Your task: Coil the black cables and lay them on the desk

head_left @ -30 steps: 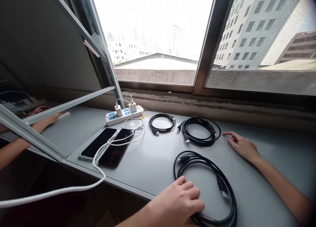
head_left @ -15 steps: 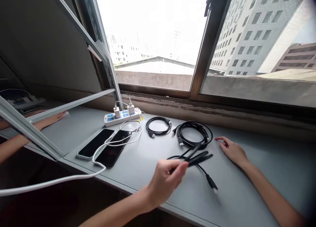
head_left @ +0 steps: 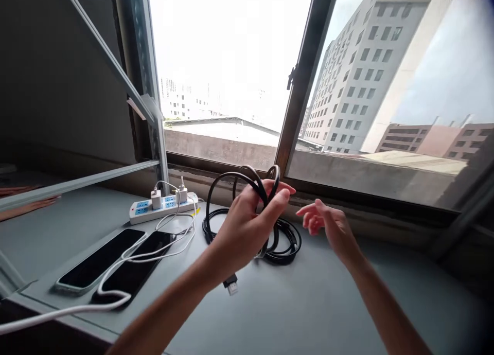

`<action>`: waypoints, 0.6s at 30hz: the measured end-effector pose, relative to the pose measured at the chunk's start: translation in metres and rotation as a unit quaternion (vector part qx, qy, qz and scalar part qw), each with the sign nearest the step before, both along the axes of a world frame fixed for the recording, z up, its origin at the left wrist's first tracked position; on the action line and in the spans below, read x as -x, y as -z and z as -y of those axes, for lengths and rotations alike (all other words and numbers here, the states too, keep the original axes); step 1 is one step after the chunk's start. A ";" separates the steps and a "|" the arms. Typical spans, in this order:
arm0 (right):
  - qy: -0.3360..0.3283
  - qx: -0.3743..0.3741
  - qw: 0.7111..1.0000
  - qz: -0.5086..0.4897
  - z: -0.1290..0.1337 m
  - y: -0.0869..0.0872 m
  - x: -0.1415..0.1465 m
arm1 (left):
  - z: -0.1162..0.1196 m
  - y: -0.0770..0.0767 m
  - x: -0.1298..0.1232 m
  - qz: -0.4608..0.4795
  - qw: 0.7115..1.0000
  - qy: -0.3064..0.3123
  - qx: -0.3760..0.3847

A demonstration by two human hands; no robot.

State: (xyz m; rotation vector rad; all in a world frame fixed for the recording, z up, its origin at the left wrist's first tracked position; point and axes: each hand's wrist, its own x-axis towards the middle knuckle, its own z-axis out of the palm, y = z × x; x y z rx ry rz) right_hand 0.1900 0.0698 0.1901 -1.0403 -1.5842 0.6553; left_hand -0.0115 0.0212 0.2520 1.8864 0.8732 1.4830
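Observation:
My left hand (head_left: 250,221) is closed around a black cable (head_left: 227,176), lifted above the table in loose loops. One end of this cable, a plug with a flat metal tip (head_left: 232,287), hangs below my wrist; it looks like an HDMI plug. Behind the raised loops lies a coiled black cable (head_left: 295,247), partly covered by my hand. A second coil (head_left: 219,211) sits to its left, mostly hidden. My right hand (head_left: 334,226) hovers to the right of the loops, holding nothing, its index finger stretched toward them and the other fingers loosely bent.
Two phones (head_left: 100,257) lie at the left under a white charging cable (head_left: 127,260). Behind them stands a white power strip (head_left: 165,208) with two chargers plugged in. A metal frame (head_left: 111,175) crosses the left side. Another person's arm (head_left: 31,208) rests beyond it. A window runs along the back.
My left hand has raised the black cable, whose loops now stand up in front of the coils. My right hand has lifted off the table. The view has turned right.

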 end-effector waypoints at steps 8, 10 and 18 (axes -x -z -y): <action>-0.137 -0.121 0.981 -0.070 0.014 -0.069 0.078 | -0.034 -0.012 -0.022 0.083 0.995 -0.010 -0.049; -0.156 -0.118 0.977 -0.084 0.008 -0.069 0.084 | -0.038 -0.010 -0.022 0.096 0.994 -0.008 -0.043; -0.121 -0.069 0.963 -0.233 -0.019 -0.056 0.088 | -0.070 -0.008 0.005 0.032 0.994 -0.054 -0.091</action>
